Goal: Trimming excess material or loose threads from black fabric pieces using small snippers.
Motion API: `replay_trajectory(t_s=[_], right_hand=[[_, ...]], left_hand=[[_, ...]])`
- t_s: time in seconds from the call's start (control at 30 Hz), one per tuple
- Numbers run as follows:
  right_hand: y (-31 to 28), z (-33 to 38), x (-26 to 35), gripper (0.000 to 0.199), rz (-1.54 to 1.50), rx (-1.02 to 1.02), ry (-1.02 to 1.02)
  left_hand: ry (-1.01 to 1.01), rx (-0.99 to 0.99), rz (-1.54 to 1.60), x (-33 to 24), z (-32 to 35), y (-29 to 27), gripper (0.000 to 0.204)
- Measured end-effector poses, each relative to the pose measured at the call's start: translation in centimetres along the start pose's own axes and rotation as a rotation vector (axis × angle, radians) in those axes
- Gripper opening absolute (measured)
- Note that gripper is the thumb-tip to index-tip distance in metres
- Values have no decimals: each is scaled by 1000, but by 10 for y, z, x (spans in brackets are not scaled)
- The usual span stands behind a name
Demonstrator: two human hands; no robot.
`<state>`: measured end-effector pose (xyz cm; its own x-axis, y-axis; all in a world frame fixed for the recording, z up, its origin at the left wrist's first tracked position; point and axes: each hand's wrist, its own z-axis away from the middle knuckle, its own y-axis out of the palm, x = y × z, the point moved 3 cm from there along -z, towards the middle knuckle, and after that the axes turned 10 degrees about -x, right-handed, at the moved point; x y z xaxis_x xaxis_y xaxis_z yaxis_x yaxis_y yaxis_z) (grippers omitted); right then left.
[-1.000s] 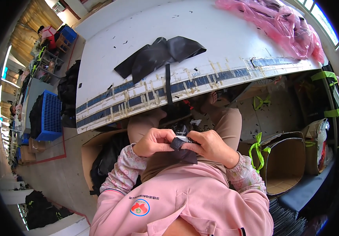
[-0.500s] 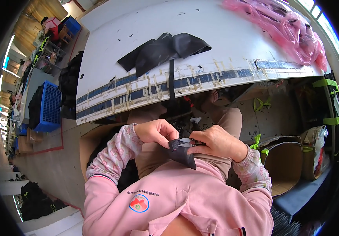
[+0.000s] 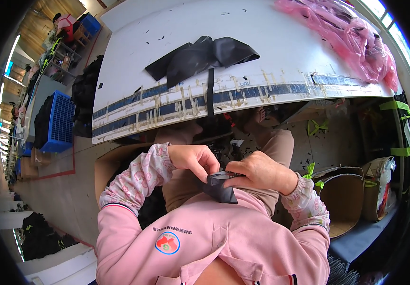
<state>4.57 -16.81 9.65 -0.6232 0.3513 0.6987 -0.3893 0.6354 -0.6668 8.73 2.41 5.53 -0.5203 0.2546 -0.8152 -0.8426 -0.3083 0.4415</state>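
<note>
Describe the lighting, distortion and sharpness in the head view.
Head view: strong fisheye, the white table edge bows and a black rim frames the picture; even daylight, bright at the top-right windows, soft shadow under the table; left hand, right hand and dark fabric piece are sharp.

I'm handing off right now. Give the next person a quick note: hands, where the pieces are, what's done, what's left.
Left hand: fingers pinching the small black fabric piece over the lap.
Right hand: gripping the same piece from the other side.
More black fabric lies piled on the white table, a strip hanging over its edge; pink plastic at the far right.
Done: one piece in hand.
Left: the pile looks untouched.
</note>
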Motion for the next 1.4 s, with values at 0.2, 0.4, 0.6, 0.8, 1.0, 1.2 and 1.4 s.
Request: replay_trajectory(t_s=[0.2,0.4,0.6,0.8,1.0,1.2,1.4], right_hand=[[0,0,0,35,1,31,-15],[-1,-6,7,36,-10,115,-23],[4,-5,4,35,0,49,-106],[-3,0,-2,37,-30,49,46],[0,12,-4,35,0,-299,270],[15,7,-1,33,187,-481,189],[5,1,2,35,72,-442,291]], left_hand=[[-17,9,-33,-1,-2,2,10],[-27,24,-119,0,-6,4,10],[-46,25,-146,4,-8,3,11],[-80,37,-138,3,-6,2,9],[240,-499,79,12,1,-3,16],[522,-784,216,11,0,1,15],[525,-788,83,3,3,7,13]])
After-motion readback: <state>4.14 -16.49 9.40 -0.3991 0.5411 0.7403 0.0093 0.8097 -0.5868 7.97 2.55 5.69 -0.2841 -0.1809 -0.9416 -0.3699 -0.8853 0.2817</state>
